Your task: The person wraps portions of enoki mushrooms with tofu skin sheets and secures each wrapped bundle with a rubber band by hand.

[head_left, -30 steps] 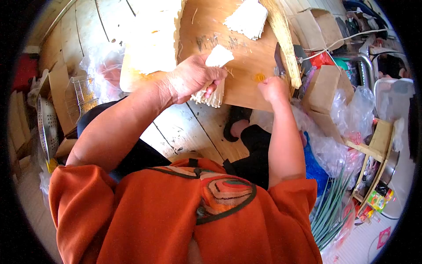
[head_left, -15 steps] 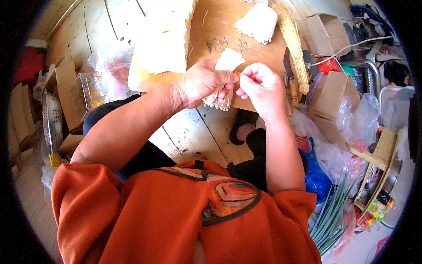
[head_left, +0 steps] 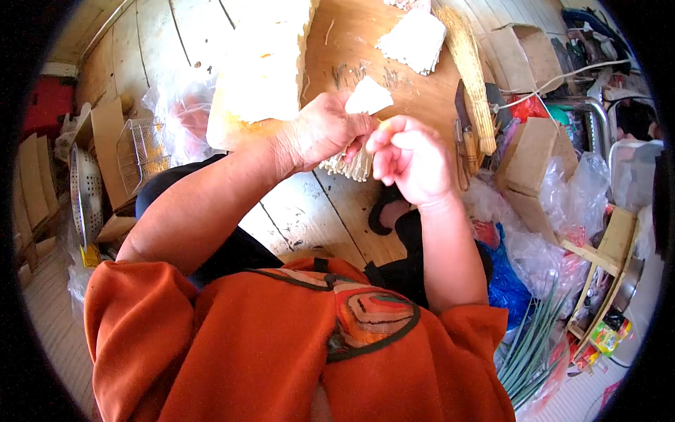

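Two hands: I see both at the upper centre of the frame, the left hand closed and the right hand just beside it.
Left fingers: wrapped around the middle of a pale bundle.
Right fingers: loosely curled, tips close to the bundle's side; a small yellowish spot shows there, and I cannot tell whether they pinch it.
Pale bundle: upper centre, over the board's near edge, flat end up, fringed end hanging below the fist.
Done so far: I judge the bundle gathered, since its strands lie together in one grip. I see no fastening around it, but the fist hides its middle.
Left over: a second bundle at the upper right of the board and a large white slab at the upper left, neither in hand; I can't judge whether either is finished.
Board's right edge: a straw-coloured brush, with wooden-handled tools near it.
Left side: a wire basket and a perforated metal pan.
Right side: a cardboard box, green stalks.
In my way: mainly the knuckles, blocking my view of the grip.
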`<state>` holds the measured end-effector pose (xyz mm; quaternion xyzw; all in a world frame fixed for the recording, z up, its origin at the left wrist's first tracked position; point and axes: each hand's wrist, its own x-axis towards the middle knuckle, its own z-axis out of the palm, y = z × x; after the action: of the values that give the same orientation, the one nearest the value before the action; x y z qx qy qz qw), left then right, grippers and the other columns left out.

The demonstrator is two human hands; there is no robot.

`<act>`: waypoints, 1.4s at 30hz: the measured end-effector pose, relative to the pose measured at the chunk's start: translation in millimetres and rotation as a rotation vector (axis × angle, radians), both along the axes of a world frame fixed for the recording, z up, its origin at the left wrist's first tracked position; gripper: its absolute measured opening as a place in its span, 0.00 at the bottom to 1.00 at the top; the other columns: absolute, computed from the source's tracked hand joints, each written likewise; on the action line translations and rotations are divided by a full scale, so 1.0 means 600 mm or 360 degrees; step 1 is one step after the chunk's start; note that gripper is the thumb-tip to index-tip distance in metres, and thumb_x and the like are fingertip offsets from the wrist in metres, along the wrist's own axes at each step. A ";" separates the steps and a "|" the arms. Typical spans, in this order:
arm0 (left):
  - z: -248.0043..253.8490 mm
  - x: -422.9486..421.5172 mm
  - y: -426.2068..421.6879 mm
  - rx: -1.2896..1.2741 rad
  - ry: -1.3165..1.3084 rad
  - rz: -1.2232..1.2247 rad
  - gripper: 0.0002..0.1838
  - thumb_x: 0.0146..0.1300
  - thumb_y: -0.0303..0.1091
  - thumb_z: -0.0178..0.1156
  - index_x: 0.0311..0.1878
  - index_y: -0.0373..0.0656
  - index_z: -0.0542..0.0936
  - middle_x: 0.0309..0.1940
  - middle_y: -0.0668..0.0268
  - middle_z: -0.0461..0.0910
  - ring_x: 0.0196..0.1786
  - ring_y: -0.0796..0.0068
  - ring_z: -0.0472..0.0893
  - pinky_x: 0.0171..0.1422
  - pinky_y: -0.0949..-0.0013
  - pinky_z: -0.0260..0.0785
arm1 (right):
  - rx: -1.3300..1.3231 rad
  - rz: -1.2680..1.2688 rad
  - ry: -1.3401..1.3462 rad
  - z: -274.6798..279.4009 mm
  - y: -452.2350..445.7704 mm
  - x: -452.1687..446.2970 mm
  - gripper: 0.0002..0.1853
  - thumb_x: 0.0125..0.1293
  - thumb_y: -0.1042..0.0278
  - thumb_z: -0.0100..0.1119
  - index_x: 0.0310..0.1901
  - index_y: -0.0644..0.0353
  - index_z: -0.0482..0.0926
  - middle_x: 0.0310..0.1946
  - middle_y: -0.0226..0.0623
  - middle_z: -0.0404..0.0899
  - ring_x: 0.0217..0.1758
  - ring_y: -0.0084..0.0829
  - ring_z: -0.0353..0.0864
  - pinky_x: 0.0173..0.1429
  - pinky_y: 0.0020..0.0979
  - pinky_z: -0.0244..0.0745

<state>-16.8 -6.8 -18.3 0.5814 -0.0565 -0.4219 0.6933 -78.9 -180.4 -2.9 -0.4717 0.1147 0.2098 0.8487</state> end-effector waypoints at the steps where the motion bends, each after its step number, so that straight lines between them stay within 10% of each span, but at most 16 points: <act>1: 0.004 -0.005 -0.001 -0.0099 0.0070 0.0055 0.10 0.66 0.36 0.58 0.42 0.39 0.74 0.23 0.68 0.75 0.22 0.80 0.74 0.24 0.77 0.66 | -0.0035 0.0030 0.0051 -0.001 0.003 -0.001 0.14 0.62 0.69 0.46 0.43 0.68 0.78 0.27 0.38 0.78 0.19 0.28 0.78 0.18 0.23 0.69; 11: 0.011 -0.018 -0.001 0.0008 0.0208 0.0006 0.11 0.66 0.36 0.58 0.38 0.38 0.73 0.19 0.69 0.72 0.18 0.80 0.71 0.22 0.75 0.64 | -0.1012 -0.0034 -0.0086 0.029 -0.007 0.009 0.23 0.59 0.65 0.68 0.57 0.56 0.76 0.23 0.30 0.79 0.19 0.15 0.73 0.19 0.18 0.66; 17: 0.032 -0.017 -0.002 0.0196 -0.0039 -0.0448 0.28 0.62 0.27 0.60 0.64 0.40 0.62 0.26 0.68 0.74 0.20 0.82 0.70 0.22 0.77 0.65 | -0.0938 0.0102 -0.0312 0.005 -0.004 0.004 0.27 0.56 0.68 0.70 0.58 0.59 0.73 0.36 0.35 0.83 0.32 0.18 0.78 0.30 0.20 0.73; 26: 0.055 -0.011 -0.001 0.0366 -0.0171 -0.0593 0.34 0.59 0.31 0.65 0.66 0.41 0.60 0.30 0.69 0.75 0.23 0.85 0.71 0.24 0.76 0.66 | -0.0857 0.0134 -0.0407 0.002 -0.003 0.000 0.23 0.54 0.69 0.70 0.52 0.61 0.76 0.36 0.32 0.82 0.38 0.21 0.78 0.43 0.25 0.75; 33: 0.017 -0.021 -0.002 0.0481 -0.0825 -0.0550 0.39 0.54 0.34 0.68 0.66 0.41 0.58 0.52 0.57 0.78 0.55 0.66 0.77 0.61 0.67 0.69 | -0.1094 0.0428 -0.0471 0.011 -0.006 0.004 0.20 0.53 0.67 0.69 0.47 0.62 0.77 0.37 0.28 0.79 0.41 0.19 0.77 0.47 0.24 0.73; 42: 0.024 -0.017 0.005 0.0651 -0.0897 -0.0660 0.41 0.49 0.35 0.69 0.65 0.41 0.58 0.53 0.53 0.77 0.54 0.59 0.79 0.59 0.64 0.71 | -0.1005 0.0409 -0.0298 0.003 0.004 0.004 0.22 0.52 0.66 0.68 0.49 0.62 0.76 0.35 0.27 0.78 0.36 0.18 0.76 0.36 0.22 0.73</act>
<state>-27.0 -3.5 -4.0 0.7765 -0.2753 -0.3796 0.4209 -76.7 -178.3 -1.3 -0.7387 0.0354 0.2249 0.6345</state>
